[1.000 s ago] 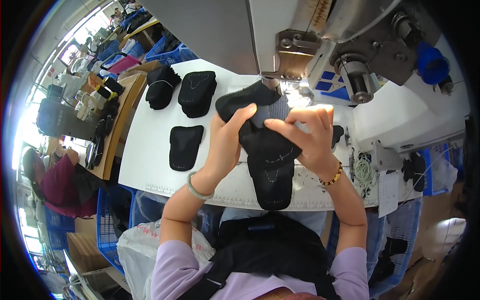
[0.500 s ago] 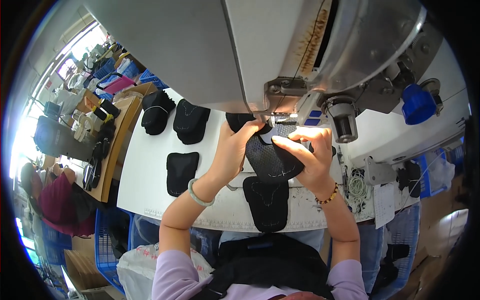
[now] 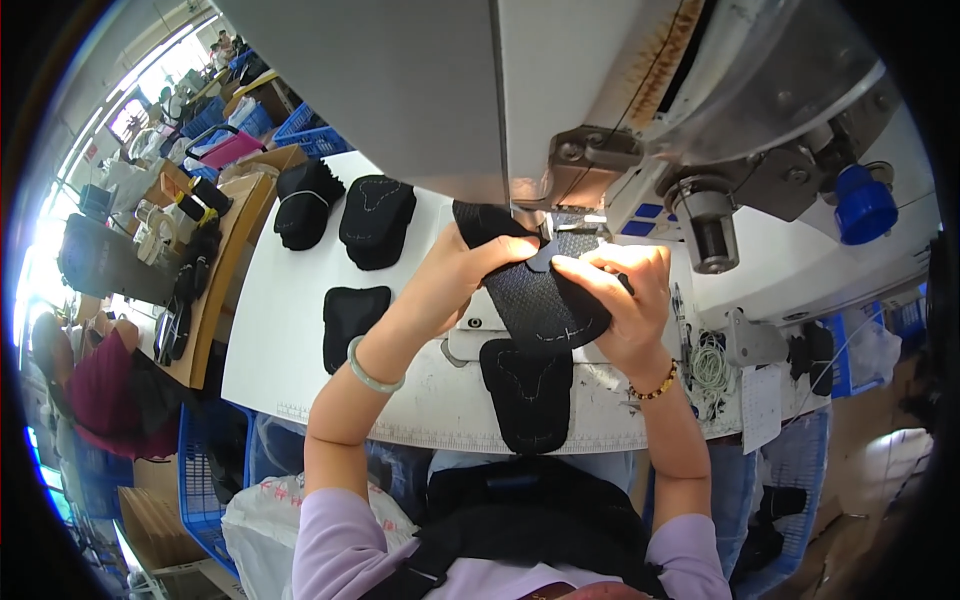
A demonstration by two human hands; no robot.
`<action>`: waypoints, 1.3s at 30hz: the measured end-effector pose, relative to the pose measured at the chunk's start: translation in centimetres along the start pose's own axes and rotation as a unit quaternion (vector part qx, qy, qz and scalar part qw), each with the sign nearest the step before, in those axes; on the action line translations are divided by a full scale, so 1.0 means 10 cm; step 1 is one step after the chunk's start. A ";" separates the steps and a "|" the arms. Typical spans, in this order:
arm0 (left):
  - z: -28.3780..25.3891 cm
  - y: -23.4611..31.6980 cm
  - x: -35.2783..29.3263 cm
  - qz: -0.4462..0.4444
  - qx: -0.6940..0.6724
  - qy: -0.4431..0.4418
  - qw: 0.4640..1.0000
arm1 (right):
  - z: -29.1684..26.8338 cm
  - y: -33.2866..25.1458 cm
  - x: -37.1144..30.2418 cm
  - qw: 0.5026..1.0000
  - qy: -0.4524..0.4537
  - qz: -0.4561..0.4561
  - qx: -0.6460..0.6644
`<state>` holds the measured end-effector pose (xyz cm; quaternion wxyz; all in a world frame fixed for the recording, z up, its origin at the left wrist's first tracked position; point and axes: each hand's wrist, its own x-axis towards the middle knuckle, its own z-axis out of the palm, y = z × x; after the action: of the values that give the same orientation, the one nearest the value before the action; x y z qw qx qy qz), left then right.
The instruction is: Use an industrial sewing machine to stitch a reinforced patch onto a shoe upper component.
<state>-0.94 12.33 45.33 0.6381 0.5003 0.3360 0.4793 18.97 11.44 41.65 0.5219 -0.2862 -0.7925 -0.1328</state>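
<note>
Fabric piece [image 3: 545,308]: black mesh, rounded lower end; at the sewing machine [image 3: 420,90] head.
Left hand [image 3: 452,275]: pinches its left side, thumb on top, pointing inward.
Right hand [image 3: 630,305]: pinches its right side, fingers bent.
Table [image 3: 270,340]: white, bearing a black pad [image 3: 528,400] with pale stitching.

Sewing workshop; large sewing machine [image 3: 430,90]; black fabric pieces [image 3: 550,312]; blue crates [image 3: 198,500]

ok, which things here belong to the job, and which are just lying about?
Likely the job:
- held black piece
- sewing machine
- front-edge black piece
- banded black stack
- unbanded stack

Apparently lying about:
- pale cord coil
- paper sheet
- white plastic bag
</note>
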 end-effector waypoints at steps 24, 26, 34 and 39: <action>0.07 -0.03 -0.03 0.001 -0.040 0.023 0.999 | -0.09 0.06 0.04 0.994 -0.066 -0.051 -0.070; 0.03 -0.05 0.00 0.007 -0.038 0.031 0.999 | -0.09 0.01 0.02 0.997 -0.078 -0.002 -0.028; -0.05 -0.06 0.15 -0.003 -0.047 0.001 0.999 | -0.04 -0.01 -0.02 0.995 -0.065 0.007 -0.070; -0.01 -0.11 0.14 0.036 -0.066 0.009 0.997 | -0.01 -0.05 -0.03 0.993 0.004 -0.048 -0.109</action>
<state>-0.27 13.60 44.31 0.6488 0.4649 0.2912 0.5274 18.81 10.88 41.46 0.4837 -0.3021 -0.7842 -0.2444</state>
